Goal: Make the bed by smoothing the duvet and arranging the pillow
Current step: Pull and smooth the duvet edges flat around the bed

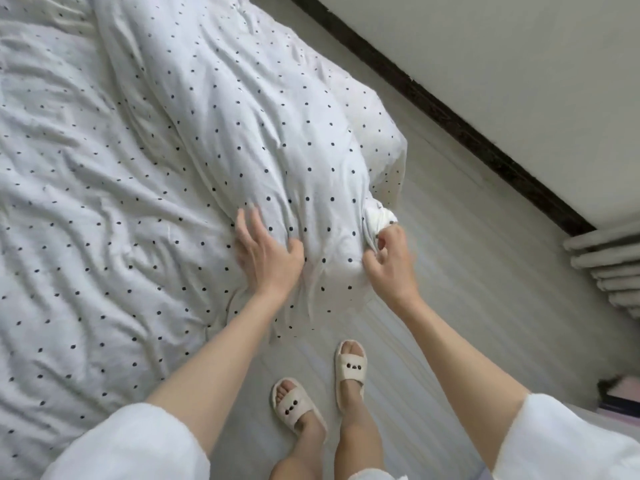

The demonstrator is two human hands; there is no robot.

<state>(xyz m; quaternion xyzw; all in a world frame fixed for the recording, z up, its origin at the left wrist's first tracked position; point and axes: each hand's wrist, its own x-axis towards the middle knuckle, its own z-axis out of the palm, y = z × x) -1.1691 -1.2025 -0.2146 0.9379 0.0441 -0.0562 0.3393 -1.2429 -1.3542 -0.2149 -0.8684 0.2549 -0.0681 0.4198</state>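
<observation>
Motion blur smears the left hand (pixel 266 252), but I can make out spread, relaxed fingers lying on the duvet (pixel 194 140), gripping nothing. Right hand (pixel 389 258) is clenched round a bunched corner of that soft, wrinkly white polka-dot duvet, which hangs over the bed's foot above my slippers (pixel 323 384); can't spot the pillow.

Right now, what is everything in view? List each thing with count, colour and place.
duvet: one, white with dark dots, bunched and wrinkled across the bed, corner overhanging
floor: pale grey, right of the bed
skirting board: one, dark, along the wall
radiator: one, off-white, right edge
pink object: one, lower right, unclear
slippers: two, cream, on the feet
sleeves: two, white, bottom corners
left hand: fingers spread on the duvet
right hand: grips the duvet corner
</observation>
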